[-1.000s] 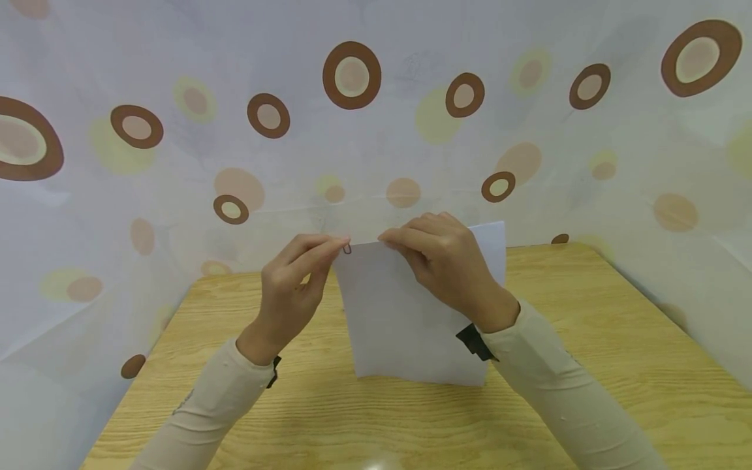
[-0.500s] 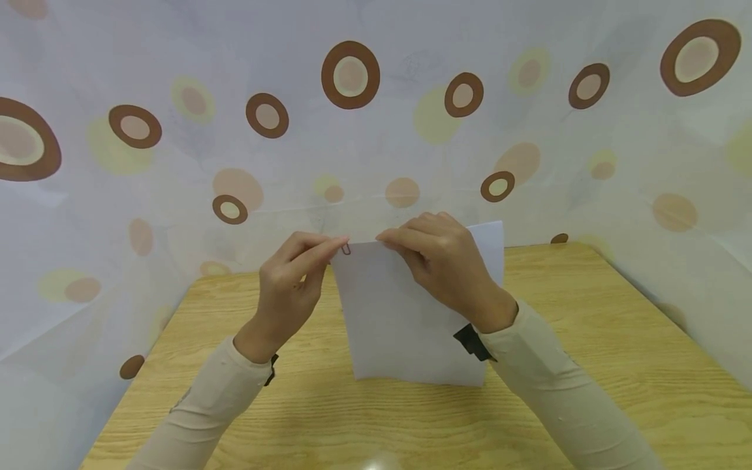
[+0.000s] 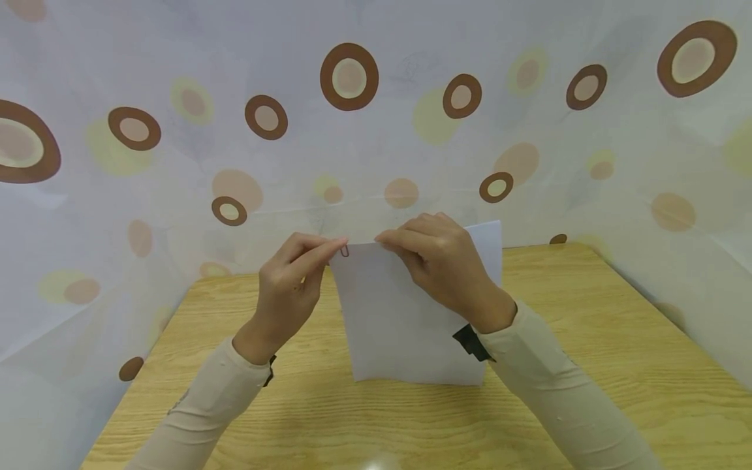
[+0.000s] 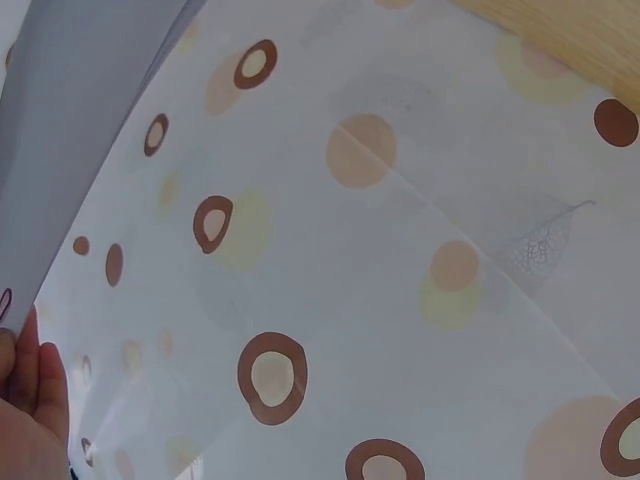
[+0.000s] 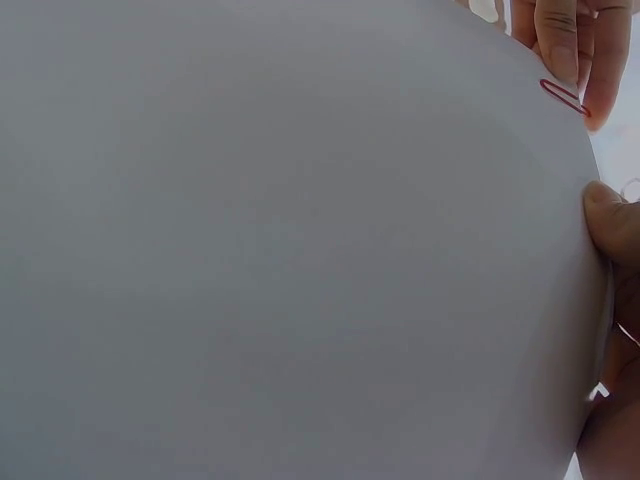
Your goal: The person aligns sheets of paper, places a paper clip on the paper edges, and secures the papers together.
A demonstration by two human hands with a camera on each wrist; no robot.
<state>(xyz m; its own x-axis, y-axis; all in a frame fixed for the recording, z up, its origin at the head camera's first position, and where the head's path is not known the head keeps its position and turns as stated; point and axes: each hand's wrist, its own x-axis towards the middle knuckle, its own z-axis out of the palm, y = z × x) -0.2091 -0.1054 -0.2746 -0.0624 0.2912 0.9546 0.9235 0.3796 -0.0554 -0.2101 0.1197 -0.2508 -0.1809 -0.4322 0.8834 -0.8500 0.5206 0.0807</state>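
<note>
White paper [image 3: 405,320] hangs upright from both hands above the table, its lower edge slightly wavy. Near its top left corner sits a red paper clip [image 3: 344,250], slid over the top edge; the right wrist view shows the same clip [image 5: 564,96] lying against the paper's face. My left hand [image 3: 290,287] pinches the clip and the paper's edge there between thumb and fingers. Farther right along that edge, my right hand [image 3: 443,267] pinches the paper, thumb on the near face. Whether there is more than one sheet, I cannot tell.
A light wood-grain table [image 3: 317,424] lies beneath the hands. Behind it and along both sides hangs a pale curtain [image 3: 376,150] printed with brown rings and pastel dots. Dark bands [image 3: 472,343] show at the wrists under beige sleeves.
Almost nothing differs. Both hands and the paper shift very slightly left in the head view, and a little more of the clip shows below the left fingertips than one second ago.
</note>
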